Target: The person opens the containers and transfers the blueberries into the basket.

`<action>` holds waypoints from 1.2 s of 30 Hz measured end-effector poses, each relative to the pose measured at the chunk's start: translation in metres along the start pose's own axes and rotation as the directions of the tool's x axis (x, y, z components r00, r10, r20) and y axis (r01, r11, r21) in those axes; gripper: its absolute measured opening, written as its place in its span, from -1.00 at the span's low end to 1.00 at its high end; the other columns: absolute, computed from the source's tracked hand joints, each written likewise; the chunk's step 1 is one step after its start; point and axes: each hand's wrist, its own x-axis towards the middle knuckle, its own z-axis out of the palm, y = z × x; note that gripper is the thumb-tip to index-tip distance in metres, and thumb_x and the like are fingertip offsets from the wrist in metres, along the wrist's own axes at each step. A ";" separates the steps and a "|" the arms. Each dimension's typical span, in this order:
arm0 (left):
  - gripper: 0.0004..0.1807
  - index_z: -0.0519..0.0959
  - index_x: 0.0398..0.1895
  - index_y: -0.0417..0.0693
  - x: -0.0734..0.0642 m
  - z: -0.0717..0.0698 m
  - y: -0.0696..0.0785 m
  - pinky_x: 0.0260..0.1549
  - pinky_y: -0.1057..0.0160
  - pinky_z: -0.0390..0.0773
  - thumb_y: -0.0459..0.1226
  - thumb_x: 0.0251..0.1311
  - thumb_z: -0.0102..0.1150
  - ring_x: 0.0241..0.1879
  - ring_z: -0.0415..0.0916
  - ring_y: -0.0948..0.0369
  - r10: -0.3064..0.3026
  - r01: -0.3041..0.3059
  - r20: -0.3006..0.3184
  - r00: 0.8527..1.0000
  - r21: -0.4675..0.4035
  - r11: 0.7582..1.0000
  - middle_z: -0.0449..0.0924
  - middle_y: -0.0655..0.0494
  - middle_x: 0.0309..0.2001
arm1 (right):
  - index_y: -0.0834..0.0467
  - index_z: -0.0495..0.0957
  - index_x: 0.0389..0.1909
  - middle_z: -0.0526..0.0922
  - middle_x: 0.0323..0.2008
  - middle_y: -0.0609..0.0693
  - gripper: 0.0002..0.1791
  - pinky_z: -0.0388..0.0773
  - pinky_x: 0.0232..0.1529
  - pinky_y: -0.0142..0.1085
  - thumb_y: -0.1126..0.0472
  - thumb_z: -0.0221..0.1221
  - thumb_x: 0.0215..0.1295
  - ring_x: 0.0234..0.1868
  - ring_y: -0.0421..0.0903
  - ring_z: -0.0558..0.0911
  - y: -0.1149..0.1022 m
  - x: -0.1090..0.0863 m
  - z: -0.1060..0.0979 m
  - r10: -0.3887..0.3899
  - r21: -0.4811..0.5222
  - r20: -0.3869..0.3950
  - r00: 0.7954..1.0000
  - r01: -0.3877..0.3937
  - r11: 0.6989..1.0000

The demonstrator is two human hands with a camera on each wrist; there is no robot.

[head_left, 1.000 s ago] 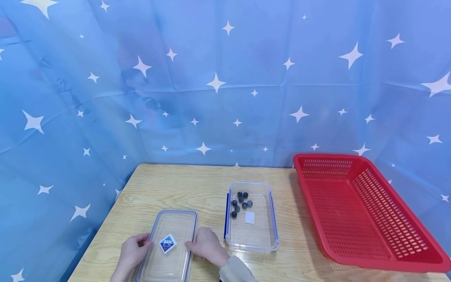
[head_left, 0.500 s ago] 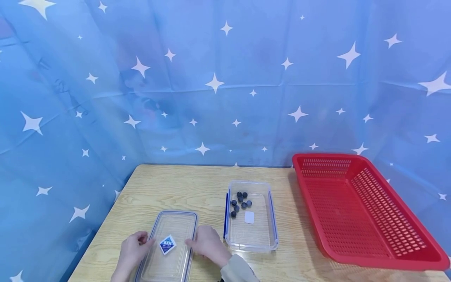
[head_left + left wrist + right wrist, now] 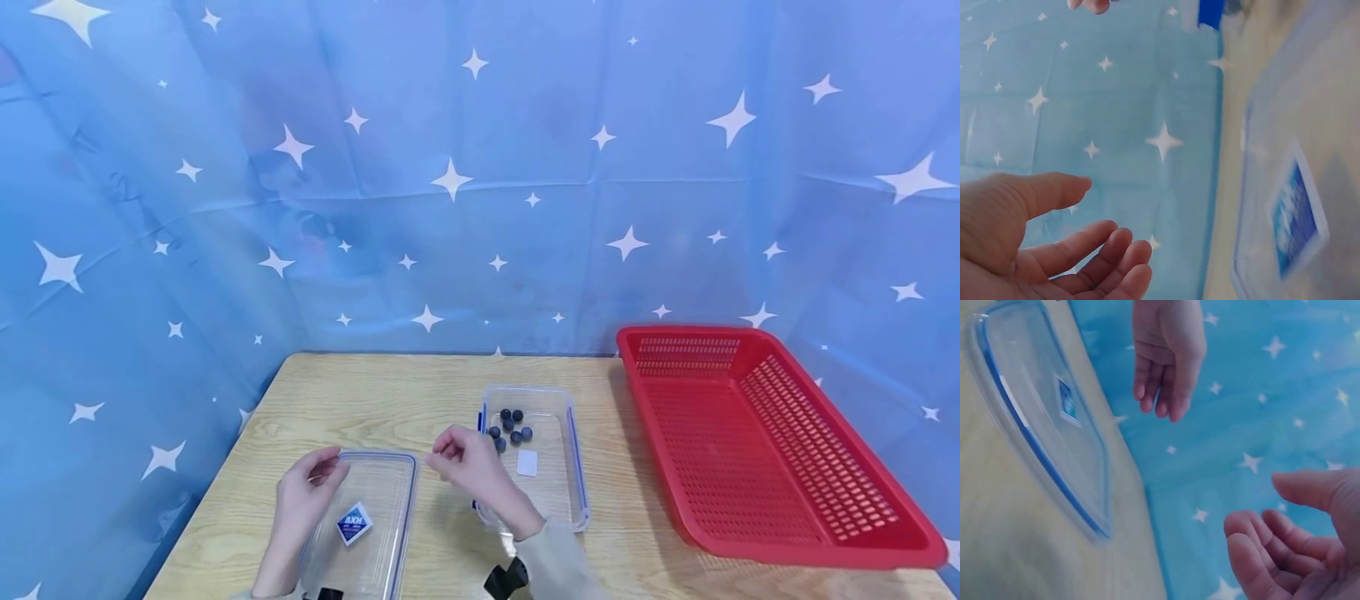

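A clear plastic lid with a blue seal and a blue-and-white diamond sticker lies on the table at the front left. My left hand hovers over its left side, fingers loosely bent, holding nothing. To the right of the lid, my right hand is raised with relaxed fingers, thumb apart, also holding nothing. It overlaps the left wall of a clear food container in the head view. Several dark blueberries sit in the container's far left part. The left wrist view shows the left palm off the blurred lid.
A large red perforated basket stands on the right side of the wooden table. Behind the table hangs a blue curtain with white stars. A small white square shows in the container.
Both hands have left the lid's edges and risen, moving away from me; the right hand has also shifted right, over the container's left side. The lid and container remain in place.
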 end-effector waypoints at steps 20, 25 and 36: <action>-0.73 0.56 -0.11 -0.37 0.014 0.046 0.037 -0.22 0.48 0.55 -0.48 0.09 0.22 -0.23 0.54 0.17 0.054 -0.025 0.109 0.993 -0.249 0.968 0.60 -0.15 -0.20 | 0.24 0.55 -0.36 0.59 -0.47 -0.03 -0.86 0.49 -0.38 -0.45 0.30 0.30 0.10 -0.43 -0.18 0.52 0.029 0.009 -0.065 0.113 0.055 -0.223 0.968 -0.103 0.993; -0.72 0.56 -0.12 -0.39 0.013 0.061 0.041 -0.24 0.47 0.55 -0.50 0.06 0.23 -0.26 0.53 0.20 0.062 -0.014 0.153 0.986 -0.298 0.954 0.60 -0.15 -0.23 | 0.32 0.56 -0.29 0.60 -0.42 0.02 -0.84 0.50 -0.38 -0.44 0.36 0.27 0.11 -0.40 -0.16 0.52 0.035 0.012 -0.071 0.178 0.119 -0.260 0.949 -0.151 0.981; -0.71 0.55 -0.12 -0.43 0.007 0.094 0.055 -0.25 0.43 0.58 -0.48 0.06 0.23 -0.25 0.54 0.10 0.157 -0.046 0.255 0.954 -0.393 0.918 0.58 -0.23 -0.22 | 0.43 0.54 -0.17 0.63 -0.39 0.09 -0.75 0.59 -0.30 -0.31 0.40 0.23 0.12 -0.45 -0.25 0.52 0.052 0.019 -0.076 0.367 0.260 -0.362 0.857 -0.285 0.922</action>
